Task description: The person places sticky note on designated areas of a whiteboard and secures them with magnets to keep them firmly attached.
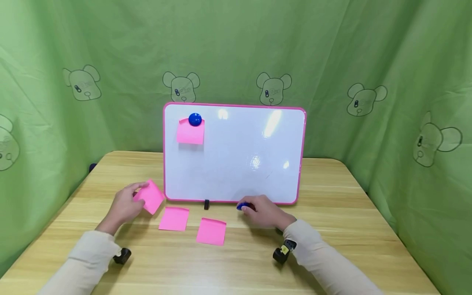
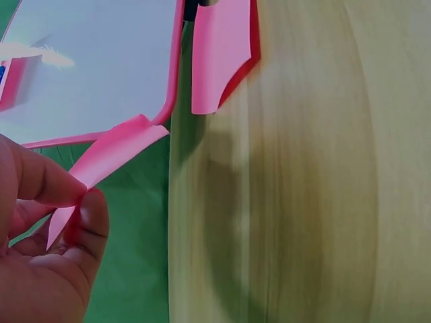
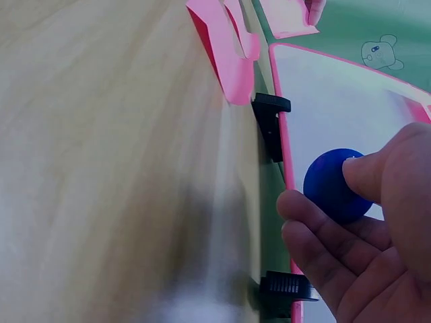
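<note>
My left hand (image 1: 127,206) pinches a pink sticky note (image 1: 150,197) between thumb and fingers, just off the lower left corner of the whiteboard (image 1: 236,164). In the left wrist view that sticky note (image 2: 114,155) is seen nearly edge-on and slightly curved. Between the thumb and fingers of my right hand (image 1: 264,212) is a round blue magnet (image 3: 333,185), held close to the board's bottom edge. Another blue magnet (image 1: 195,119) holds a pink sticky note (image 1: 190,134) at the board's upper left.
Two more pink sticky notes, one nearer the left (image 1: 174,218) and one nearer the middle (image 1: 211,231), lie on the wooden table (image 1: 206,270) before the board. Black clips (image 3: 271,124) support the pink-framed board's lower edge. A green curtain (image 1: 228,49) with mouse drawings surrounds the table.
</note>
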The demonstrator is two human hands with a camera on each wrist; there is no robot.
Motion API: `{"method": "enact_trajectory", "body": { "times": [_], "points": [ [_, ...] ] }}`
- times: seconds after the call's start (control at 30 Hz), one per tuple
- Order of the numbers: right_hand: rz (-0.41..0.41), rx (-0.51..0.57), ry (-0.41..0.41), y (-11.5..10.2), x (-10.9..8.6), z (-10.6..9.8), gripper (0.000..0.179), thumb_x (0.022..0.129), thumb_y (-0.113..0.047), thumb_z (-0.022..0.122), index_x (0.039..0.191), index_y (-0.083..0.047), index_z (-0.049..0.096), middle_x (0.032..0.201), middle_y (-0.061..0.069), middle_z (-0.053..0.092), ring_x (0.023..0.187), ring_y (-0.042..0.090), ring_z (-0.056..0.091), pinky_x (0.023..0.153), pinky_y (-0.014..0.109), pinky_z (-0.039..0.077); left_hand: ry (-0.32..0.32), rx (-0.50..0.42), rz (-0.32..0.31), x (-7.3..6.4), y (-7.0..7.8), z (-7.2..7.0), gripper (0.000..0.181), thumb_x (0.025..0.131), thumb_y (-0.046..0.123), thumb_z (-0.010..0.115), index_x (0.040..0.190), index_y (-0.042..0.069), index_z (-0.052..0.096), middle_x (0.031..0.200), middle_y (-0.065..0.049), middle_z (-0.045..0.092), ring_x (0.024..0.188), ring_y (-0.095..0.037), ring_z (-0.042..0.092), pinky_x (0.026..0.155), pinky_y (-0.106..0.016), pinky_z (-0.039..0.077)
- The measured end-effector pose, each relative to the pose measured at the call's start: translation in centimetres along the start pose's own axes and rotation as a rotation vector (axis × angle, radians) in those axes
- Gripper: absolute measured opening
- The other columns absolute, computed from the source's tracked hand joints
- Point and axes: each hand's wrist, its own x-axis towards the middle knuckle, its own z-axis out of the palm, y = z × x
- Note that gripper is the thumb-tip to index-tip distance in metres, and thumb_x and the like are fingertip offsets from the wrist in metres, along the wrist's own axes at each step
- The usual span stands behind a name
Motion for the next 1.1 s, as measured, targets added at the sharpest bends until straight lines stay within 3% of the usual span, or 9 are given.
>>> {"method": "enact_trajectory", "body": {
  "times": [0.17,0.33,0.63,0.97,1.1],
  "points": [
    [-0.019,-0.003,0.008,0.0,0.3,-0.5,0.018,0.099,-0.014,0.055,0.111,-0.009,0.068,0.084,-0.004,0.063,0.070,0.008,0.052,0.064,0.026,0.048,0.029,0.005,0.041,0.0,0.5,0.1,0.062,0.078,-0.002,0.059,0.139,-0.004,0.046,0.133,-0.030,0.048,0.102,-0.042,0.058,0.067,-0.033,0.054],
    [0.012,0.003,0.008,-0.2,0.5,-1.0,0.017,0.098,-0.015,0.057,0.111,-0.010,0.068,0.076,-0.006,0.059,0.065,0.009,0.051,0.059,0.025,0.048,0.042,-0.015,0.072,0.2,1.0,0.4,0.066,0.075,-0.006,0.060,0.139,-0.006,0.044,0.136,-0.029,0.044,0.107,-0.046,0.057,0.069,-0.034,0.055],
    [0.037,0.010,0.045,-0.2,1.0,-1.6,0.018,0.097,-0.019,0.059,0.110,-0.011,0.069,0.078,-0.006,0.060,0.064,0.010,0.052,0.059,0.026,0.048,0.047,-0.085,0.098,0.4,1.4,1.1,0.068,0.076,-0.011,0.057,0.141,-0.006,0.039,0.137,-0.028,0.041,0.109,-0.049,0.055,0.069,-0.034,0.057],
    [-0.003,0.026,0.078,0.2,1.3,-2.7,0.019,0.097,-0.017,0.059,0.109,-0.006,0.068,0.079,-0.001,0.064,0.064,0.011,0.054,0.056,0.026,0.048,0.056,-0.084,0.133,1.0,1.8,1.9,0.070,0.076,-0.011,0.058,0.143,-0.004,0.039,0.136,-0.025,0.043,0.107,-0.047,0.056,0.066,-0.031,0.056],
    [0.025,0.043,0.087,0.2,1.5,-3.1,0.016,0.097,-0.016,0.059,0.108,-0.007,0.067,0.079,-0.002,0.065,0.066,0.011,0.058,0.057,0.027,0.050,0.059,-0.100,0.144,1.1,2.5,2.1,0.073,0.075,-0.011,0.060,0.144,-0.005,0.036,0.137,-0.026,0.041,0.105,-0.047,0.058,0.063,-0.029,0.055]
  ]
}}
